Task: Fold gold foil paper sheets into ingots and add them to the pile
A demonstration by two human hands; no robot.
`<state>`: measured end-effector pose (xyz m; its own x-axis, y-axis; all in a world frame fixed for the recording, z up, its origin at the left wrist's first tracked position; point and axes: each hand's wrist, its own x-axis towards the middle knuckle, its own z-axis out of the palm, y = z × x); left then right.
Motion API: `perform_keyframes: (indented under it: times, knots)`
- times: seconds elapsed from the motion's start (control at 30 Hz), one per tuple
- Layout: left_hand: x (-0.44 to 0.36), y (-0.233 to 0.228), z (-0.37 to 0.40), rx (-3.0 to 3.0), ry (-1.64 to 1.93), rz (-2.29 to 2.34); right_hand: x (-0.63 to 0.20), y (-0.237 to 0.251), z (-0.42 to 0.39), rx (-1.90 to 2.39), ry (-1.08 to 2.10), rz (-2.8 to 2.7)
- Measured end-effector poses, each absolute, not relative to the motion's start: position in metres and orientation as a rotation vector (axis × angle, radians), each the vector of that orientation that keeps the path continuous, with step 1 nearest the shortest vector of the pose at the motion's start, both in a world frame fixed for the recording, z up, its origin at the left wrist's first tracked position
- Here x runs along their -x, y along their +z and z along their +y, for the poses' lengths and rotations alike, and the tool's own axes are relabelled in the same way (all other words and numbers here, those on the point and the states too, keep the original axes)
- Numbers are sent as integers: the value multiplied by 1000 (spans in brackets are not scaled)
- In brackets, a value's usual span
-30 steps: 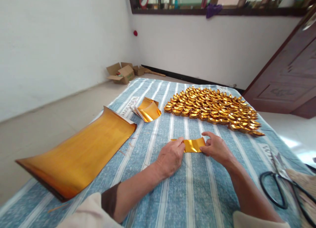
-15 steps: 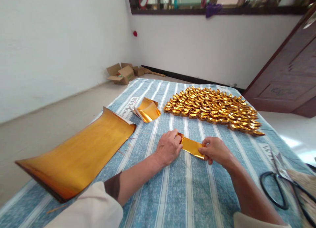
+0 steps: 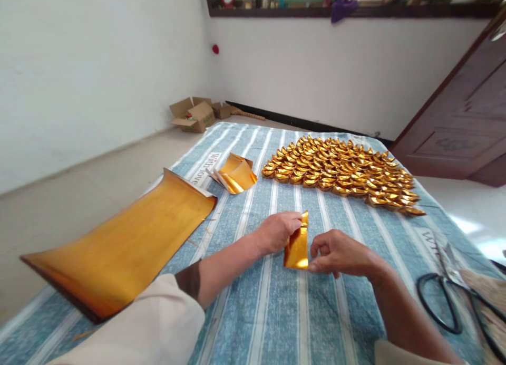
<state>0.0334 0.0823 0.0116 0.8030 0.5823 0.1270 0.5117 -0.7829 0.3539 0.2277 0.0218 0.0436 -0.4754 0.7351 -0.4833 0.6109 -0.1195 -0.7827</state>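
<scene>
A small strip of gold foil paper (image 3: 297, 248) stands nearly lengthwise to me, with a crease across its far part. My left hand (image 3: 279, 231) is closed on its left edge, fingers over the upper portion. Close against the strip's lower right corner is my right hand (image 3: 336, 253), thumb and fingers parted and curved, the thumb tip at the corner. Beyond my hands, rows of folded gold paper ingots (image 3: 340, 170) cover the far right of the cloth. A few loose curled gold sheets (image 3: 237, 174) lie to the left of them.
A large stack of gold paper (image 3: 130, 243) lies along the left side of the striped cloth (image 3: 245, 312). Black-handled scissors (image 3: 443, 296) rest at the right edge. Open cardboard boxes (image 3: 193, 115) sit on the floor behind, and a brown door (image 3: 458, 112) stands right.
The gold strip has turned from lying crosswise to pointing toward me. My left hand has shifted slightly right with it; my right hand has loosened from its end and moved lower.
</scene>
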Motion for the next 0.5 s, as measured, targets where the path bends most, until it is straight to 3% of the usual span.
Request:
perform_keyframes:
  times: [0.1,0.3,0.4,0.5]
  knots:
    - [-32,13,88,-2669,321,727,-230,43,23,1470,1466,-2104]
    - [-30,14,93,-2602,347,569,-231,32,27,1278,377,-2361]
    - [-30,13,93,-2612,352,558,-225,27,29,1173,224,-2463]
    - [-28,13,92,-2718,338,577,-221,22,31,1147,305,-2496]
